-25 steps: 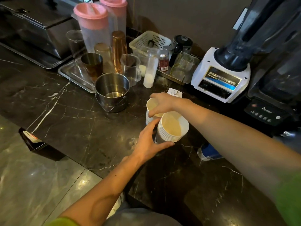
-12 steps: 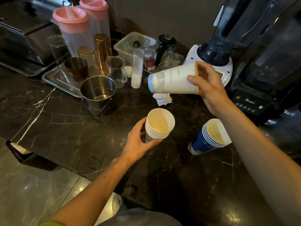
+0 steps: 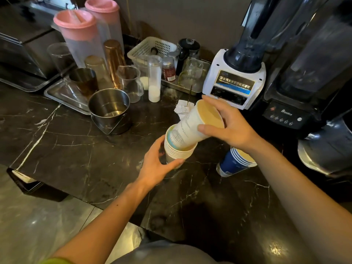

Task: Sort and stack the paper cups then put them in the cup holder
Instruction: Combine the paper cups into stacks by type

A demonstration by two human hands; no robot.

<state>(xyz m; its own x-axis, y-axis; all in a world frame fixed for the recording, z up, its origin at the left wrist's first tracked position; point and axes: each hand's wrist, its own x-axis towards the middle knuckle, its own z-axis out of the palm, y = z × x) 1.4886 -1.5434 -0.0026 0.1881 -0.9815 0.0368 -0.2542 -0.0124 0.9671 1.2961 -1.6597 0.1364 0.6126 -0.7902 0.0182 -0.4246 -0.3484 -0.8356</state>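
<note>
A stack of several white paper cups stands on the dark marble counter, and my left hand grips its side. My right hand holds a single white paper cup by its rim. That cup is tilted, its base sitting inside the mouth of the white stack. A leaning stack of several blue paper cups rests on the counter to the right, partly hidden behind my right forearm. No cup holder is in view.
A steel pail stands left of the cups, with a metal tray of glasses and shakers and two pink-lidded pitchers behind it. A white blender and a black blender line the back right. The counter edge runs along the lower left.
My right hand lifted a single white cup off the counter, swung it down, and brought its base into the top of the stack held by my left hand.
</note>
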